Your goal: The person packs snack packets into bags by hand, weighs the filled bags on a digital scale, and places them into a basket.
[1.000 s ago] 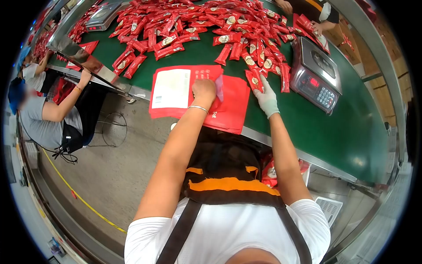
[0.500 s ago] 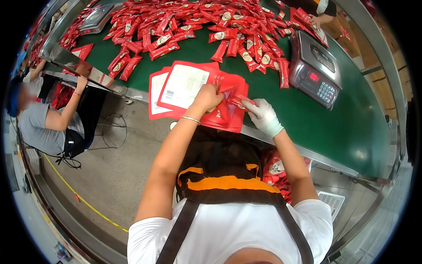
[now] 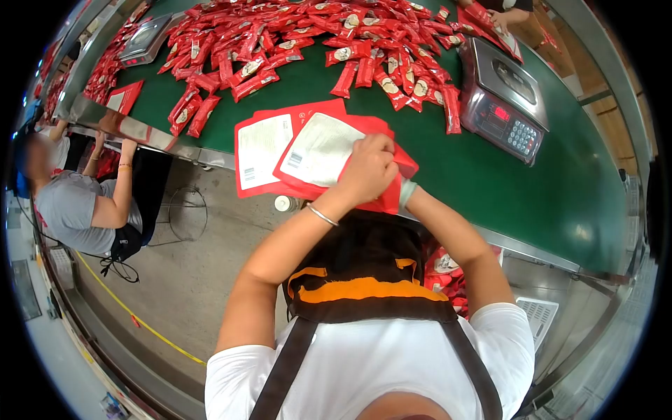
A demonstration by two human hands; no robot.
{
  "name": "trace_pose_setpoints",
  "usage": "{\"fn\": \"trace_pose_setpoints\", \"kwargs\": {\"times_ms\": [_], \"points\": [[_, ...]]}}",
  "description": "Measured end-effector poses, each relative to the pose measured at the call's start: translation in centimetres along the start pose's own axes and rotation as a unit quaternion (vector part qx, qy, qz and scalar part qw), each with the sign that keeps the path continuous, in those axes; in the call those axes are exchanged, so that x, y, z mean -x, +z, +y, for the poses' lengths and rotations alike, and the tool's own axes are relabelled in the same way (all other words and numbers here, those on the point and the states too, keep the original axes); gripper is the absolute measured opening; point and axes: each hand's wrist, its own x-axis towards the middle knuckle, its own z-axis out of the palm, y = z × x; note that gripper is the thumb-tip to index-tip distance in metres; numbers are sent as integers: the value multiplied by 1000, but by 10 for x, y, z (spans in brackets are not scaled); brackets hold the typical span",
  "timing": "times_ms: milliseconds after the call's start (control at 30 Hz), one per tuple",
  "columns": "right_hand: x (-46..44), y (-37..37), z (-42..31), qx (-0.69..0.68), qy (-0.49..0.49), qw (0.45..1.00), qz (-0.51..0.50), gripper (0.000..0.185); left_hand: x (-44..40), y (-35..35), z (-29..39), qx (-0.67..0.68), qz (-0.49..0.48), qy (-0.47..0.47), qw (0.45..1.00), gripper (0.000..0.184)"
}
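My left hand [image 3: 371, 166] has its fingers curled over the edge of a red pouch [image 3: 319, 150] with a white printed label, gripping it near the table's front edge. Only the white glove cuff of my right hand [image 3: 407, 192] shows at the pouch's right side. The rest of that hand is hidden by the pouch, and I cannot tell whether it is inside or behind it. Partly beneath lies another red labelled pouch [image 3: 264, 150], fanned out to the left.
Small red packets [image 3: 252, 66] are heaped across the green tabletop [image 3: 560, 210]. One scale [image 3: 505, 105] stands at right, another scale [image 3: 145, 40] at far left. A co-worker [image 3: 84, 203] is at left; another person's hand [image 3: 500, 21] holds red packaging at upper right.
My right hand, which held a small red packet at the pouch, has gone out of sight behind or into the pouch. My left hand has moved right, and the top pouch has shifted right.
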Motion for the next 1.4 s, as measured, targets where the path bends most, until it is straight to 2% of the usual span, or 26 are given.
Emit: {"fn": "trace_pose_setpoints", "kwargs": {"times_ms": [133,200,233,300,333,400,433,533,567,633,700,767,833,867,1067,1133,1167,1200,1233,1300,1333,1400], "points": [[-11,3,8,-17,-38,999,-6,39,-15,-3,-15,-57,-22,15,998,16],[-10,3,10,-18,-41,999,-7,39,-33,-19,-50,-136,-9,8,991,26],[-9,2,11,-16,-42,999,-10,38,-36,-25,-75,-198,-48,16,979,40],[-6,1,13,-12,-44,999,-11,38,-50,-43,-88,-168,-220,-68,959,32],[-4,1,13,-12,-46,999,-13,37,-57,-44,-99,-169,-217,-62,959,32],[-1,-1,15,-13,-45,999,-15,36,-66,-43,-112,-115,-334,-36,935,16],[0,-2,16,-14,-46,999,-15,36,-67,-45,-114,-115,-336,-34,934,16],[-5,-2,20,-19,-54,998,-30,35,-57,-54,-120,-136,-213,2,968,14],[-7,-2,20,-18,-60,997,-38,35,-48,-58,-122,-134,-216,2,967,14],[-15,-2,20,-16,-73,996,-52,34,-34,-64,-125,-193,-130,-53,971,12],[-22,-4,20,-11,-86,994,-64,33,-21,-66,-119,-243,-58,-100,963,16],[-26,-4,21,-8,-93,993,-70,33,-3,-72,-89,-289,23,-100,952,33],[-29,-6,22,-5,-102,992,-69,32,18,-66,-63,-309,11,-93,947,52],[-30,-4,22,-4,-107,992,-71,32,22,-61,-49,-296,-27,-108,949,58],[-24,-6,27,27,-122,990,-64,30,20,-33,-63,-363,-81,-151,916,55],[-2,-28,17,82,-99,992,13,29,19,-33,-66,-342,-84,-155,923,55],[10,-48,4,158,-80,977,122,29,21,-35,-68,-322,-93,-164,928,56],[20,-75,-5,311,-106,904,274,23,22,-34,-71,-329,-88,-153,928,57],[16,-104,36,268,-166,843,435,33,20,-35,-70,-329,-80,-154,928,57],[16,-140,51,308,-14,736,603,45,23,-36,-66,-306,-83,-154,936,57],[15,-149,62,306,-15,737,602,45,23,-37,-66,-298,-85,-156,938,57],[4,-158,65,338,39,822,456,52,24,-37,-66,-304,-83,-157,936,57]]}}
